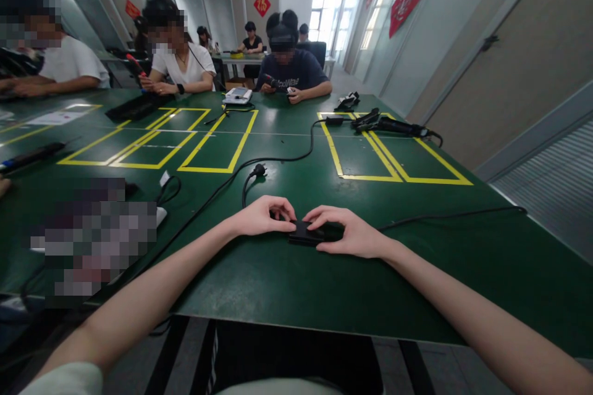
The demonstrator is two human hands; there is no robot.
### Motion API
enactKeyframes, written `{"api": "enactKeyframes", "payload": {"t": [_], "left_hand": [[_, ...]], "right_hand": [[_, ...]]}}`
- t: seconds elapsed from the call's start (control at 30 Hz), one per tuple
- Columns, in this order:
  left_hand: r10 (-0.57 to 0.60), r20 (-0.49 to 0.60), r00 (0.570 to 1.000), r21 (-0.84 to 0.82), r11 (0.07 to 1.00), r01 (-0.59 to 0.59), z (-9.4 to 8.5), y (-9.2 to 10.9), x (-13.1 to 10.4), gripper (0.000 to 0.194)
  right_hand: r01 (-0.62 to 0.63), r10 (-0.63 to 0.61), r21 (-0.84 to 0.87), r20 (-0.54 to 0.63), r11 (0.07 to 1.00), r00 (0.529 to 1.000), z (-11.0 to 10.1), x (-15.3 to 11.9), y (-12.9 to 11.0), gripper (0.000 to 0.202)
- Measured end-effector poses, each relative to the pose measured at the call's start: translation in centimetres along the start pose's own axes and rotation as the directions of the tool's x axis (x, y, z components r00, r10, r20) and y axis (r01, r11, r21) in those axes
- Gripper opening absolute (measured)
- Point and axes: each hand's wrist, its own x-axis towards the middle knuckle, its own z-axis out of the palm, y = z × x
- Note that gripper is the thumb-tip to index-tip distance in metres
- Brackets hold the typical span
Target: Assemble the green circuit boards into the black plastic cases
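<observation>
A black power adapter [306,234], a small flat box, lies on the green table [259,278] in front of me. My left hand [267,216] grips its left end, thumb on the near side and fingers curled over it. From the right, my right hand [349,231] holds the other end between thumb and fingers. A cord with a black plug [258,171] runs down behind my left hand. Beyond my right hand a thin black cable [454,216] stretches to the right. Where the cords join the box is hidden by my hands.
Yellow tape rectangles [206,169] mark the table. A long black cable [278,160] crosses it to a black device [393,125]. A white device [238,96] stands farther back. Co-workers sit at the far side, one in a dark shirt [296,71]. Blurred items lie at left.
</observation>
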Motion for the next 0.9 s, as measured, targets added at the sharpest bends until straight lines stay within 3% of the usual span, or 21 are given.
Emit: {"api": "enactKeyframes", "payload": {"t": [0.1, 0.33, 0.5, 0.73, 0.9], "left_hand": [[-0.016, -0.01, 1.0, 0.031, 0.999, 0.017, -0.1, 0.1, -0.1, 0.03], [-0.012, -0.009, 1.0, 0.096, 0.995, 0.012, 0.2, 0.5, -0.4, 0.031], [0.018, -0.01, 1.0, 0.157, 0.987, -0.016, 0.2, 0.8, -0.6, 0.027], [-0.006, -0.02, 1.0, 0.073, 0.997, 0.007, 0.0, 0.4, -0.4, 0.027], [-0.012, -0.015, 1.0, 0.062, 0.998, 0.013, 0.1, 0.4, -0.4, 0.026]], "right_hand": [[0.015, -0.015, -0.023, -0.014, 1.0, 1.0, 0.0, 0.0, -0.1, 0.017], [0.056, -0.058, -0.105, -0.012, 0.993, 0.998, -0.2, -0.3, -0.2, 0.03], [0.102, -0.106, -0.131, -0.027, 0.986, 0.994, 0.2, -0.4, 0.1, 0.022], [0.059, -0.071, -0.091, -0.139, 0.994, 0.988, 0.8, -0.4, -0.2, 0.022], [0.078, -0.09, -0.098, -0.124, 0.992, 0.988, 1.1, -0.3, -0.1, 0.023]]}}
